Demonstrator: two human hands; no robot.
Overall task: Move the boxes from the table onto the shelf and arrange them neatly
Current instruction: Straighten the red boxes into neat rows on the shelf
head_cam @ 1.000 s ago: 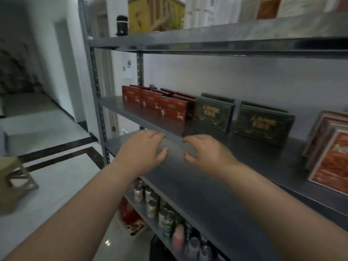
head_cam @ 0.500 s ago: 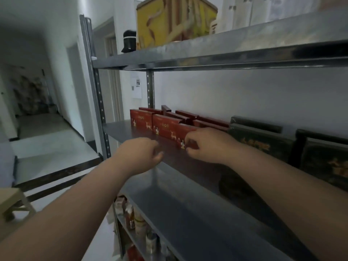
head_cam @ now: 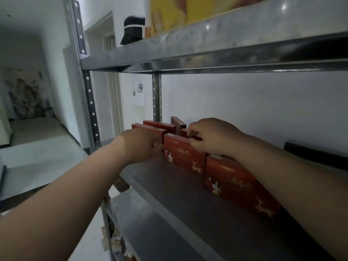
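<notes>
A person's two bare hands work at a row of flat red cardboard boxes standing upright on the middle board of a grey metal shelf [head_cam: 169, 187]. The left hand [head_cam: 140, 145] is curled against the left end of the middle red box [head_cam: 183, 157], its fingertips hidden behind the knuckles, so whether they grip anything cannot be told. The right hand [head_cam: 211, 137] lies over that box's top right corner, fingers bent and pinching along the top edge. Just right of it and nearer the camera stands a second red box with white deer print [head_cam: 239, 185], partly covered by the right forearm. At the far left end, more red boxes [head_cam: 160, 127] stand edge-on in two ranks, one dark red box [head_cam: 178, 124] rising behind them by the shelf's rear post. A dark flat box [head_cam: 316, 154] stands farther right on the same board, its front hidden by the right arm. On the upper board sit a yellow box [head_cam: 190, 11] and a black cylindrical object with a white band [head_cam: 133, 30]. Left of the shelf, a pale tiled hallway [head_cam: 37, 132] recedes toward a mural wall. The lower board is dim, its contents too dark to tell.
</notes>
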